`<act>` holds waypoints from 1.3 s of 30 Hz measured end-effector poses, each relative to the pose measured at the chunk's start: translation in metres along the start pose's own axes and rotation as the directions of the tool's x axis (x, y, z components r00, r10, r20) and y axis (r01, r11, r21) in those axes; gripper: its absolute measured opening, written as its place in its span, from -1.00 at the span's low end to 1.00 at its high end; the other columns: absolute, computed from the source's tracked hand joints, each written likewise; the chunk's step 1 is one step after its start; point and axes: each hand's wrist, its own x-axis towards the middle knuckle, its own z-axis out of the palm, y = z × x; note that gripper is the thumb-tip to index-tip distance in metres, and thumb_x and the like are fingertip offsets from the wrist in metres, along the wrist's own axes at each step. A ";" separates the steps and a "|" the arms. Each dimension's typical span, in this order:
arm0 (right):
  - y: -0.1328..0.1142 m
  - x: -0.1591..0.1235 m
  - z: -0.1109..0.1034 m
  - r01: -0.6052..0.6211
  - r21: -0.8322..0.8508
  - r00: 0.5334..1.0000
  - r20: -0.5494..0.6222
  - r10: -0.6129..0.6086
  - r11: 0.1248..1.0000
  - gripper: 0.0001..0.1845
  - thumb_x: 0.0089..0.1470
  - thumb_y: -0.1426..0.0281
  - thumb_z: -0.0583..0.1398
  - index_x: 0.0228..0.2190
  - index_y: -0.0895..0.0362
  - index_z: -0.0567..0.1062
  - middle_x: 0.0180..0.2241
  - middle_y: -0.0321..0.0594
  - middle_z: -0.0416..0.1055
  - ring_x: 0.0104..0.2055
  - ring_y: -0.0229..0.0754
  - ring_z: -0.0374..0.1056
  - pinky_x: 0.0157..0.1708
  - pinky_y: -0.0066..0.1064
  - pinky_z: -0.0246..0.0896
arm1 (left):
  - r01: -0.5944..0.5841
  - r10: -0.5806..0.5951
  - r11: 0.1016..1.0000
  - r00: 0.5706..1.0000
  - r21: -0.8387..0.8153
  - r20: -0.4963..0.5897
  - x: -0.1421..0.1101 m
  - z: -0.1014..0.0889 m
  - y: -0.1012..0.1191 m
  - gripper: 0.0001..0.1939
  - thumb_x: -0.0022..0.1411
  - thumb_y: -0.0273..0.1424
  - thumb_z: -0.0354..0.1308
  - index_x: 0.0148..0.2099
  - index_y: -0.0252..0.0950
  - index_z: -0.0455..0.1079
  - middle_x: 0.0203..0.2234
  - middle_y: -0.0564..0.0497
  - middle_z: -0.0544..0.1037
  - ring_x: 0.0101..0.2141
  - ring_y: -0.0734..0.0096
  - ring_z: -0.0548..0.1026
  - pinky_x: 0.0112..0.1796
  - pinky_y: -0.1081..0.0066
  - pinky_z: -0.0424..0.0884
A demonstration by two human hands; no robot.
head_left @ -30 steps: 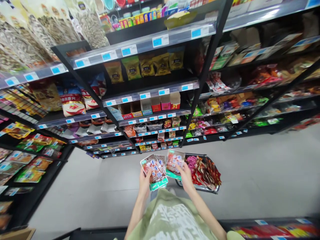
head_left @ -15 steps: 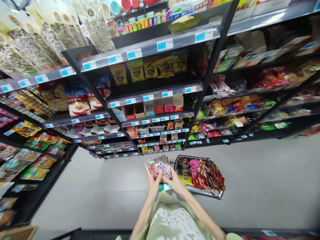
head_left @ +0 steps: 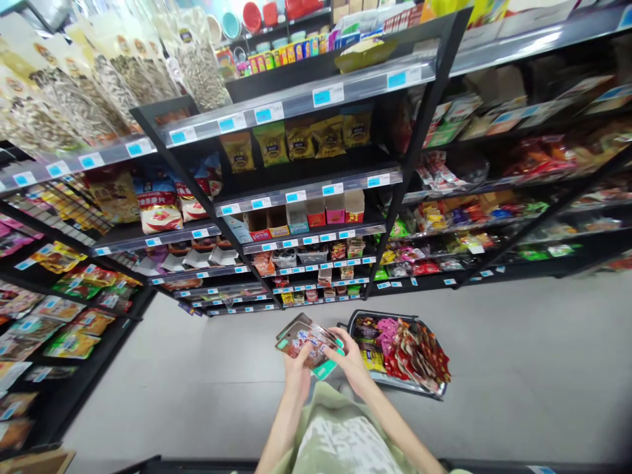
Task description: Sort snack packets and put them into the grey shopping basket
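Several flat snack packets (head_left: 307, 343), dark with a reddish picture and blue-and-white lettering, are fanned out between my two hands in front of my body. My left hand (head_left: 297, 363) grips their lower left side, thumb on top. At their right side my right hand (head_left: 348, 356) has its fingers closed around the edge. A green-edged packet (head_left: 326, 368) sticks out beneath the others. Just right of my right hand, on the floor, stands a black basket (head_left: 395, 384) with red, pink and yellow snack packs (head_left: 402, 349) in it.
Ahead is a black shelf rack (head_left: 306, 197) with small snack bags (head_left: 316, 137) and open boxes (head_left: 316, 214). Large seed bags (head_left: 197, 59) stand at upper left. Another rack (head_left: 74, 309) runs along the left. Grey floor (head_left: 212, 375) lies between.
The packets have turned and spread into a fan, their top tilting leftward. My right hand has shifted up along their right edge. The view has moved slightly.
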 end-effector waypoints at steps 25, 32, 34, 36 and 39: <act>-0.008 0.016 0.035 0.095 0.190 0.995 -0.044 -0.088 0.977 -0.51 -0.11 0.20 0.44 -0.14 0.13 0.57 -0.16 -0.10 0.61 -0.12 0.04 0.52 -0.04 -0.14 0.43 | 0.029 -0.055 0.961 0.994 -0.274 -0.090 0.016 0.030 -0.004 -0.58 -0.28 -0.41 0.51 -0.27 -0.29 0.56 -0.37 0.04 0.65 -0.36 0.37 0.58 -0.24 0.40 0.47; -0.007 0.023 -0.004 0.184 -0.072 0.977 -0.099 -0.191 0.980 -0.46 -0.10 0.17 0.42 -0.11 0.15 0.50 -0.15 -0.07 0.59 -0.12 0.02 0.51 -0.01 -0.14 0.41 | -0.185 0.162 0.978 0.965 0.100 0.207 0.032 0.005 0.011 -0.52 -0.18 -0.34 0.50 -0.15 -0.31 0.52 -0.28 -0.08 0.64 -0.25 0.22 0.58 -0.15 0.29 0.48; -0.007 0.023 -0.011 0.188 -0.118 0.974 -0.103 -0.200 0.975 -0.47 -0.08 0.15 0.40 -0.11 0.16 0.49 -0.16 -0.05 0.59 -0.13 0.03 0.51 -0.02 -0.15 0.41 | -0.258 0.201 0.941 0.946 0.218 0.253 0.040 -0.008 0.025 -0.49 -0.20 -0.33 0.51 -0.15 -0.31 0.51 -0.26 -0.10 0.64 -0.24 0.20 0.58 -0.17 0.30 0.49; -0.008 0.022 -0.013 0.188 -0.159 0.977 -0.068 -0.201 0.969 -0.49 -0.06 0.15 0.38 -0.12 0.16 0.49 -0.18 -0.03 0.59 -0.14 0.03 0.52 -0.03 -0.17 0.43 | -0.288 0.151 0.890 0.918 0.354 0.367 0.045 -0.018 0.041 -0.46 -0.21 -0.34 0.52 -0.12 -0.33 0.51 -0.20 -0.16 0.64 -0.17 0.14 0.57 -0.11 0.27 0.48; -0.006 0.021 -0.011 0.186 -0.187 0.982 0.002 -0.189 0.965 -0.51 -0.09 0.17 0.38 -0.15 0.15 0.49 -0.18 -0.02 0.59 -0.15 0.04 0.52 -0.06 -0.18 0.44 | -0.226 -0.077 0.824 0.864 0.520 0.498 0.046 -0.024 0.053 -0.35 -0.18 -0.33 0.53 0.00 -0.36 0.48 -0.09 -0.23 0.61 -0.07 0.02 0.56 -0.03 0.17 0.47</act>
